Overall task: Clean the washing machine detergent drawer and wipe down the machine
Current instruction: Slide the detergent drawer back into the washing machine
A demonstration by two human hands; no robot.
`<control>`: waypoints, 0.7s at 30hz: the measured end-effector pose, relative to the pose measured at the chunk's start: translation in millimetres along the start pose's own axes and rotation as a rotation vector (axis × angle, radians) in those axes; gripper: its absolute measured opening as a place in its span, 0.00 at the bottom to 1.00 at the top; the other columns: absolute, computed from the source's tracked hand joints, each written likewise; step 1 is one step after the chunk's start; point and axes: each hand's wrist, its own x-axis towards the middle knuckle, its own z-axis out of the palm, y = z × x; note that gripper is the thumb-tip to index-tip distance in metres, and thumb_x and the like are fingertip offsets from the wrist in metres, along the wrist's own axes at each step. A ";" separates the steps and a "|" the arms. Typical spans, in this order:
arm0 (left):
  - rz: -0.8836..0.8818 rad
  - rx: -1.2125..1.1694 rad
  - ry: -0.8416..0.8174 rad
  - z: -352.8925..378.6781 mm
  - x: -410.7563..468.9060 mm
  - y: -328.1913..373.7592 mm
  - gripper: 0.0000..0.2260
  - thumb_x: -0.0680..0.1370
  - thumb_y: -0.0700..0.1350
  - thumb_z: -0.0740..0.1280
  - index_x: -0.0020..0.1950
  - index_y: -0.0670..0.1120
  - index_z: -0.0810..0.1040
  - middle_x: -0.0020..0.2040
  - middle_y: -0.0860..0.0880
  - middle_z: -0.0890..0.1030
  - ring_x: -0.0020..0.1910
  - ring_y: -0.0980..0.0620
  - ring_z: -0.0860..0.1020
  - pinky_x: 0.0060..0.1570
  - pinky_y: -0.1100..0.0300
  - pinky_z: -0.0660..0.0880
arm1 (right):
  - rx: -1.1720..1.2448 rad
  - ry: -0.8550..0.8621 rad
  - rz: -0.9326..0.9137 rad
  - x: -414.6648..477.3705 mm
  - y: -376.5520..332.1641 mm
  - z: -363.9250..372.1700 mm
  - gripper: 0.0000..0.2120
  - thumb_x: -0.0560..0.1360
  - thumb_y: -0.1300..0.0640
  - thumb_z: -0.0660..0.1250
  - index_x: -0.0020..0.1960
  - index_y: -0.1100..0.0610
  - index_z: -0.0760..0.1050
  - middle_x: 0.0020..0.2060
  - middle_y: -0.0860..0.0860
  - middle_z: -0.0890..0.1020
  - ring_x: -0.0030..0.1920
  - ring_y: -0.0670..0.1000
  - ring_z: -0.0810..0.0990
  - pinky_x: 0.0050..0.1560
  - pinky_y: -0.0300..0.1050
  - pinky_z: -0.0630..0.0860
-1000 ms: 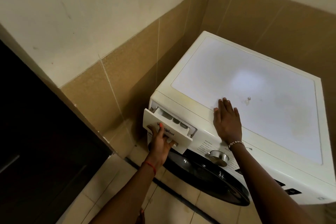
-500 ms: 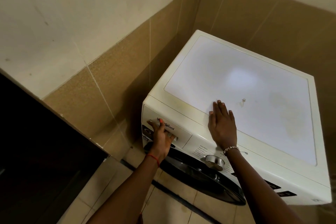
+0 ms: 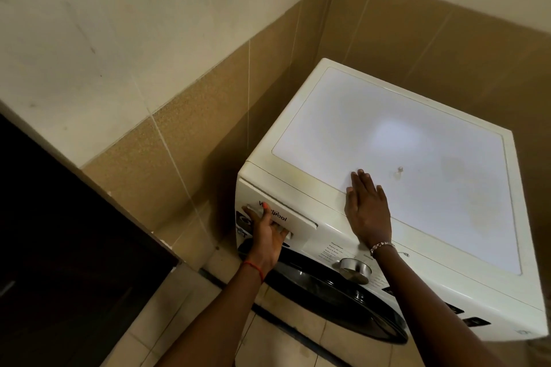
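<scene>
The white washing machine (image 3: 417, 134) stood in a corner of tan-tiled walls (image 3: 179, 143), its dark round door (image 3: 322, 292) facing the floor tiles. The detergent drawer (image 3: 301, 219) sat pushed in flush at the upper left of the front panel. The left hand (image 3: 267, 235) gripped it with fingers hooked into the handle recess and thumb on its face, while the right hand (image 3: 369, 211) lay flat with straight fingers on the top's front edge, above the silver dial (image 3: 355, 270).

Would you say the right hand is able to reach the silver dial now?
Probably yes: the right hand lies flat, holding nothing, and the silver dial sits uncovered just below its wrist.
</scene>
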 end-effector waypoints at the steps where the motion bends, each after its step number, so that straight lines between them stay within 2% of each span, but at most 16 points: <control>1: 0.018 0.004 0.003 -3.4 -7.2 -0.3 0.28 0.80 0.50 0.56 0.76 0.58 0.46 0.67 0.43 0.71 0.54 0.49 0.76 0.42 0.52 0.79 | 0.001 -0.002 -0.003 -0.4 0.3 0.6 0.24 0.79 0.52 0.48 0.72 0.57 0.63 0.73 0.52 0.63 0.74 0.49 0.57 0.74 0.49 0.52; 5: 0.041 -0.003 0.021 -18.9 -32.5 1.1 0.23 0.81 0.48 0.55 0.73 0.60 0.51 0.54 0.46 0.77 0.52 0.47 0.76 0.50 0.47 0.73 | -0.011 -0.004 -0.005 -1.0 -0.4 0.2 0.24 0.79 0.52 0.48 0.73 0.58 0.62 0.73 0.52 0.63 0.74 0.50 0.57 0.74 0.50 0.52; 9: 0.027 0.008 0.030 -32.3 -51.8 2.8 0.24 0.81 0.48 0.55 0.75 0.57 0.52 0.53 0.46 0.77 0.50 0.48 0.76 0.42 0.49 0.78 | -0.007 -0.007 -0.005 -2.1 -2.1 -1.9 0.25 0.79 0.51 0.47 0.73 0.58 0.62 0.73 0.52 0.63 0.74 0.50 0.57 0.74 0.50 0.52; 11: 0.042 0.011 0.035 -40.9 -62.2 2.6 0.24 0.82 0.47 0.54 0.75 0.60 0.50 0.52 0.46 0.77 0.49 0.48 0.76 0.45 0.48 0.76 | -0.010 -0.009 -0.015 -3.2 -2.1 -2.1 0.23 0.80 0.53 0.49 0.73 0.58 0.63 0.73 0.53 0.63 0.74 0.50 0.57 0.74 0.50 0.52; 14: 0.067 0.022 0.037 -56.8 -79.2 3.0 0.25 0.82 0.47 0.54 0.74 0.63 0.48 0.52 0.47 0.77 0.49 0.49 0.76 0.50 0.46 0.74 | -0.029 -0.002 -0.027 -4.1 -3.7 -3.7 0.27 0.77 0.51 0.46 0.72 0.60 0.63 0.73 0.55 0.64 0.74 0.52 0.58 0.73 0.52 0.53; 21: 0.082 0.050 0.025 -78.5 -107.6 6.2 0.24 0.82 0.47 0.54 0.75 0.61 0.48 0.54 0.48 0.77 0.52 0.49 0.77 0.43 0.50 0.77 | -0.097 -0.013 -0.051 -5.1 -4.8 -1.8 0.27 0.78 0.51 0.46 0.72 0.63 0.62 0.72 0.59 0.63 0.74 0.56 0.59 0.72 0.55 0.55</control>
